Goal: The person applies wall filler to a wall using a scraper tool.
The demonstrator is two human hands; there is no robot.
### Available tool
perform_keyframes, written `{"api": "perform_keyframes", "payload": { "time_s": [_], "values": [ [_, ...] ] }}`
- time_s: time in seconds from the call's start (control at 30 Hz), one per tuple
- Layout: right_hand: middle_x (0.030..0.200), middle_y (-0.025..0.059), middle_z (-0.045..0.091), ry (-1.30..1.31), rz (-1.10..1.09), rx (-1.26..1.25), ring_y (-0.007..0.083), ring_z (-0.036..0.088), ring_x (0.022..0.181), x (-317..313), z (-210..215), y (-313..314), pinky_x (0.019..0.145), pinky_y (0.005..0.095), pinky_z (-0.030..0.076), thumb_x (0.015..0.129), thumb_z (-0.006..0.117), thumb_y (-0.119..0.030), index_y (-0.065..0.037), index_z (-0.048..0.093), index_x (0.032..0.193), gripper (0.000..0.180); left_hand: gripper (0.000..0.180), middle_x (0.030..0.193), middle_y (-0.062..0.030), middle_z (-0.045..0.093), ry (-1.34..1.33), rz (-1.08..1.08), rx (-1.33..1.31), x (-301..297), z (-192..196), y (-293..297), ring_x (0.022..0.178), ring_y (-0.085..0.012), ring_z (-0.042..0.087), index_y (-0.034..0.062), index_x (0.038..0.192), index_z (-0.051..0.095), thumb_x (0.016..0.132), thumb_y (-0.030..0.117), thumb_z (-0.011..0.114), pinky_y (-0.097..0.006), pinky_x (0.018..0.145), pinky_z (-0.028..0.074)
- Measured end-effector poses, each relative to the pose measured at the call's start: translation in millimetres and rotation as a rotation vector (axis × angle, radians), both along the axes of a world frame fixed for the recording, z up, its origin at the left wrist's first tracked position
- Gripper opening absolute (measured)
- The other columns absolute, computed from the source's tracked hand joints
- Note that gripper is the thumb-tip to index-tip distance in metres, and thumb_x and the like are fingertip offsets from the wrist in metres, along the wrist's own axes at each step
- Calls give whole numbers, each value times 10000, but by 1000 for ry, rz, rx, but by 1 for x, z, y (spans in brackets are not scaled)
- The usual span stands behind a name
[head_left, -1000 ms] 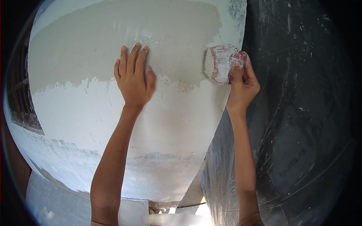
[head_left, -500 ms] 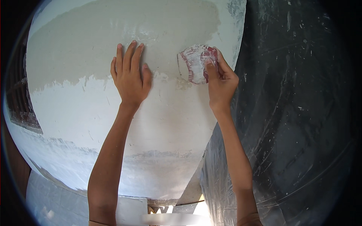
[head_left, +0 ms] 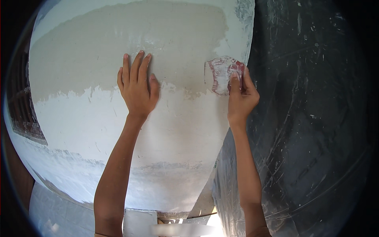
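A large, pale curved panel (head_left: 177,130) fills the middle, with a broad grey patch (head_left: 90,51) over its upper part, ragged along its lower edge. My left hand (head_left: 137,91) lies flat on the panel, fingers spread, across that lower edge. In my right hand (head_left: 242,104) is a red putty scraper (head_left: 223,75) caked with white, pinched at its right end between thumb and fingers. The scraper is against the panel near its right edge, and its left side lies over the grey. The fingers behind it are partly hidden.
Dark plastic sheeting (head_left: 308,118) with pale specks hangs down the right side, meeting the panel's edge. A dark slatted opening (head_left: 23,98) is at the far left. Below the panel stands a white block (head_left: 140,223), beside a bright gap.
My right hand has moved right and a little down with the scraper, toward the panel's right edge. My left hand stays flat on the panel; the view has shifted slightly.
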State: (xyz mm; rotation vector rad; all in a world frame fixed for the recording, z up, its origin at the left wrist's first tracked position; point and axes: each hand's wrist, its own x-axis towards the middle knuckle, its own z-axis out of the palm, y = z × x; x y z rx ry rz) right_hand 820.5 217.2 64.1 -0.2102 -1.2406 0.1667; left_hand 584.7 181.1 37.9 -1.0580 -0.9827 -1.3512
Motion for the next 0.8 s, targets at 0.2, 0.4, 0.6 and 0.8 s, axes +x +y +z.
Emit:
{"api": "perform_keyframes", "payload": {
  "time_s": [0.2,0.4,0.6,0.8],
  "values": [
    [1124,116,663,144,134,-32,100,614,954,3,1,-8,865,232,488,905,609,19,89,553,1270,376,471,1429,-59,480,19,30,-58,2,-1,1,1417,-336,282,93,1354,500,894,179,445,-480,1119,188],
    [1104,127,671,20,119,-105,91,612,952,1,0,0,848,221,490,901,629,0,96,549,1270,390,464,1429,-57,479,13,15,-26,1,0,1,1416,-329,288,94,1349,506,896,173,443,-475,1113,202],
    [1117,128,669,189,217,-37,100,619,950,6,4,-5,826,223,499,902,625,5,76,554,1279,391,467,1434,-58,471,40,2,-74,3,0,2,1418,-329,282,98,1351,505,895,178,451,-475,1119,199],
    [1113,116,675,-51,71,-153,97,623,940,-6,-4,-3,825,221,500,902,624,0,81,557,1272,385,480,1438,-53,468,52,31,-77,1,0,2,1422,-317,279,120,1358,509,885,180,453,-477,1127,191]
  ]
}}
